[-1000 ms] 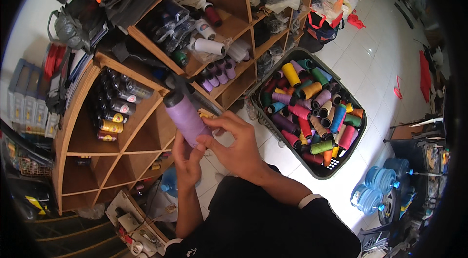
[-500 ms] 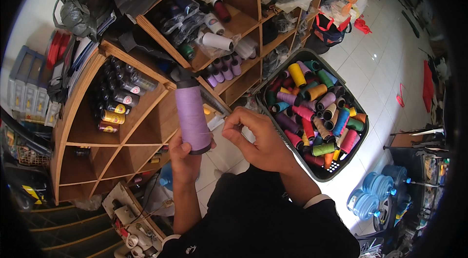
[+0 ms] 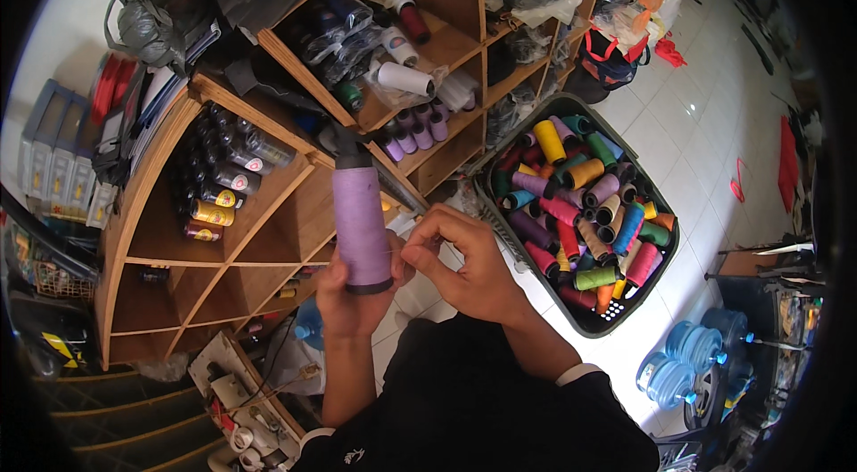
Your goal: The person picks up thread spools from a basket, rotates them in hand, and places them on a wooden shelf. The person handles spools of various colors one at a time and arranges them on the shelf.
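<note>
So the left hand [image 3: 348, 301] is wrapped around the low end of one purple spool [image 3: 359, 222], a bit toward 9 o'clock from mid-view, and the right hand [image 3: 473, 271] at its 4 o'clock is pinching the loose thread [image 3: 394, 252]. From that spool, a crate [image 3: 589, 329] of mixed spools (too jumbled to count) sits at 3, at least three blue water jugs [image 3: 665, 383] at 4, and wooden shelving [image 3: 308, 202], partly blocked by it, at 9. At least two dark spools [image 3: 234, 178] there have round whitish labels, print unreadable.
</note>
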Demonstrator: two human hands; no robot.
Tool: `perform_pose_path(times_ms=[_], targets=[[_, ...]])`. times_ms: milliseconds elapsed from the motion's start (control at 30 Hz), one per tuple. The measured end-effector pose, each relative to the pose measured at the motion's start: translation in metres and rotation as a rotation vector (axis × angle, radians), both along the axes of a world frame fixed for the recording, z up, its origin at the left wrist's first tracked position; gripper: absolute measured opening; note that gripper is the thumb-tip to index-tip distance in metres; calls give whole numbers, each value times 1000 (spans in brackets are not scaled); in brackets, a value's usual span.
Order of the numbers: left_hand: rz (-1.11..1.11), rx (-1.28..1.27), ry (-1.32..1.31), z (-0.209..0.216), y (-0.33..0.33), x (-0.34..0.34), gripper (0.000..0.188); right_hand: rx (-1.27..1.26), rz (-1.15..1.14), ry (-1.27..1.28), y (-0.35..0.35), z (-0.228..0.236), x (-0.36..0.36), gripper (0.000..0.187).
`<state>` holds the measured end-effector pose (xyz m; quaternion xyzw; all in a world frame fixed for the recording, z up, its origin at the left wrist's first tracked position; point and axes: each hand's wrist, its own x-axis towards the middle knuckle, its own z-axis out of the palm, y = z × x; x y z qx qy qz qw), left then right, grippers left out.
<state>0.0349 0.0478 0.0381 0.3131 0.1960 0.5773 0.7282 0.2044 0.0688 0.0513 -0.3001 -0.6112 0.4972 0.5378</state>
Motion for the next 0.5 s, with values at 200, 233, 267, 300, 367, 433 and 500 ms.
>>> perform_pose_path(times_ms=[200, 233, 267, 300, 367, 433, 500], targets=[[146, -202, 151, 18, 2, 13, 69, -32, -26, 2, -1, -3, -1, 9], [139, -197, 133, 20, 1, 14, 65, -36, -27, 1, -1, -3, -1, 9], [131, -192, 116, 21, 1, 14, 62, -41, -27, -1, -2, -2, -1, 9], [126, -188, 98, 22, 1, 14, 60, -46, -26, -2, -3, -2, -1, 9], [171, -208, 52, 18, 1, 17, 58, -26, -32, -14, -4, -1, -2, 9], [212, -217, 41, 14, 0, 21, 58, -11, -42, -22, -5, -1, -3, 9], [243, -217, 63, 11, -1, 23, 57, 1, -64, -28, -6, -2, -4, 10]])
